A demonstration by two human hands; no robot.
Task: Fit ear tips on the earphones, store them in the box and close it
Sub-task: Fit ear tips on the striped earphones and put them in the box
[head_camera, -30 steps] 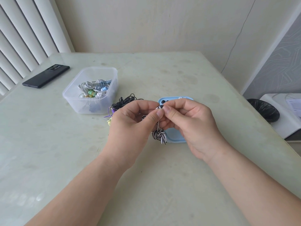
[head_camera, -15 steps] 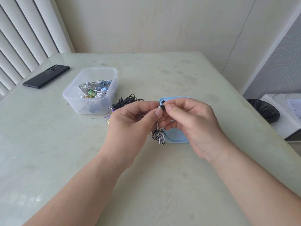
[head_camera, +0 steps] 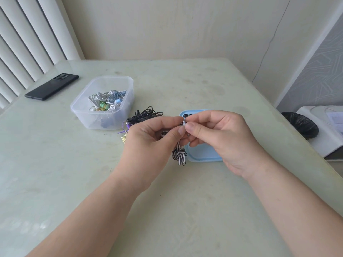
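Starting at the far left, a dark phone (head_camera: 52, 87) is lying on the bench (head_camera: 185, 86), well apart from the work. Next, the clear box (head_camera: 81, 115) is sitting open with several earphones (head_camera: 105, 101) coiled inside, and a loose black cable (head_camera: 146, 115) is lying just beside its right wall. We are pinching the striped earphone (head_camera: 179, 154) in our left hand (head_camera: 148, 143), thumb and forefinger curled on the bud while its knotted cord is hanging freely below the fingers. Our right hand (head_camera: 222, 138) is meeting it fingertip to fingertip, pinching what seems to be a small white ear tip (head_camera: 184, 123), though the fingers are hiding most of it. Under that hand the blue lid (head_camera: 204, 154) is lying flat, carrying spare dark tips (head_camera: 185, 115) at its far corner. We are judging the ear tip soft, light and easy to drop, so we are favouring a hold on its skirt, with the rigid bud gripped close behind its nozzle; the cord is limp and giving no support
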